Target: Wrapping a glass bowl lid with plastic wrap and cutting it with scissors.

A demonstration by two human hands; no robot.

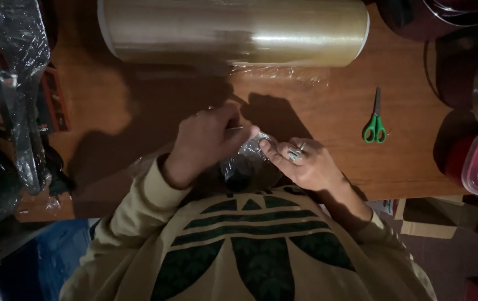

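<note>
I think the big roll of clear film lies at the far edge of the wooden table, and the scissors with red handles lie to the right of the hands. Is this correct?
Not quite: the scissors have green handles, not red, as the head view shows. The rest holds: the big roll of clear film lies at the far edge of the wooden table, and the scissors lie to the right of the hands.

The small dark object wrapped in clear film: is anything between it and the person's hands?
Nothing visible is. Both hands, left and right, are already on the small dark object wrapped in clear plastic film. The green-handled scissors lie apart, to the right.
</note>
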